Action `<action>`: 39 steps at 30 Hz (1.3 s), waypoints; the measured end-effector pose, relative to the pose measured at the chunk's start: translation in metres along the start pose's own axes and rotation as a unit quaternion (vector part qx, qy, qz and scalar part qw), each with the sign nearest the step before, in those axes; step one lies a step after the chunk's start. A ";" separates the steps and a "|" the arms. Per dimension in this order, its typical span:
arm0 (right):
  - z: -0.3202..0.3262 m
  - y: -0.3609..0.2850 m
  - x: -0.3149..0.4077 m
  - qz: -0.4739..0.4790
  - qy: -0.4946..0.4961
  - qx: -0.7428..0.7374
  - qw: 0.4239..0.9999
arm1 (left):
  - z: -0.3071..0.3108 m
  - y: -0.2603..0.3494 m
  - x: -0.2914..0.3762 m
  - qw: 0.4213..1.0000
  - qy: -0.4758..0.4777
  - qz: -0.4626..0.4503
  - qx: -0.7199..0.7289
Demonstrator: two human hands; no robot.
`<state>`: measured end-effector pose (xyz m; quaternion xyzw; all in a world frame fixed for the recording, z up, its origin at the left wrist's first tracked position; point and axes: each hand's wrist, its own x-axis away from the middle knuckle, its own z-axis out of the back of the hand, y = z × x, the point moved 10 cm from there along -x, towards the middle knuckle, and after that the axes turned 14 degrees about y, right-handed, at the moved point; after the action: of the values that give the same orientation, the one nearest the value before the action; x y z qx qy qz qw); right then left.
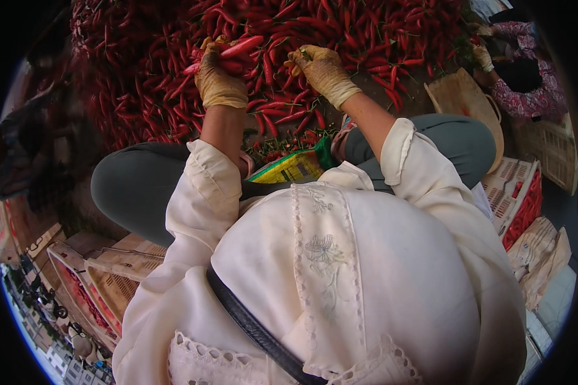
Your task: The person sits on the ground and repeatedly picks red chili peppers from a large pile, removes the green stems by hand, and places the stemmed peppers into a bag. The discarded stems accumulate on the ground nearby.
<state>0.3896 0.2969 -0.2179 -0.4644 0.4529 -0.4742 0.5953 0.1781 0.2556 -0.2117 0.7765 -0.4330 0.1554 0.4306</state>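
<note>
A bunch of red chili peppers [241, 47] is held in my left hand [220, 79], which wears a stained yellowish glove. My right hand [323, 72], gloved the same way, is bent with its thumb and fingertips together. A small green bit [306, 54], seemingly a pepper stem, shows at those fingertips. Both hands are over the near side of a large heap of red chili peppers [164, 62], a short gap apart. Loose peppers [289, 111] lie on the ground just below them, between my knees.
Stem scraps lie near a yellow and green printed sack [289, 166] between my legs. A wooden board [467, 103] leans beside my right knee. Plastic crates [508, 185] stand at right, others [120, 269] at left. Another person's gloved hand [483, 57] is at the far right.
</note>
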 end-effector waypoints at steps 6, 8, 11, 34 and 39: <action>0.070 0.214 0.022 -0.500 0.032 0.146 0.853 | 0.005 0.283 0.096 0.948 -0.211 -0.235 -0.028; 0.054 0.245 0.023 -0.499 0.009 0.140 0.855 | 0.055 0.393 0.128 0.920 -0.138 -0.348 -0.115; 0.038 0.253 0.006 -0.425 0.049 0.191 0.884 | 0.195 0.507 0.182 0.851 0.084 -0.471 -0.217; -0.139 -0.037 0.038 0.160 -0.157 0.223 0.949 | 0.022 0.062 0.014 0.553 -0.128 -0.303 -0.766; -0.101 0.046 0.053 0.051 -0.133 0.308 0.941 | 0.059 -0.007 -0.025 0.576 -0.113 -0.274 -0.762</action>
<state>0.3048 0.2377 -0.2846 -0.2931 0.2244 -0.4932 0.7877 0.1615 0.2237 -0.2651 0.2554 -0.2034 -0.4465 0.8331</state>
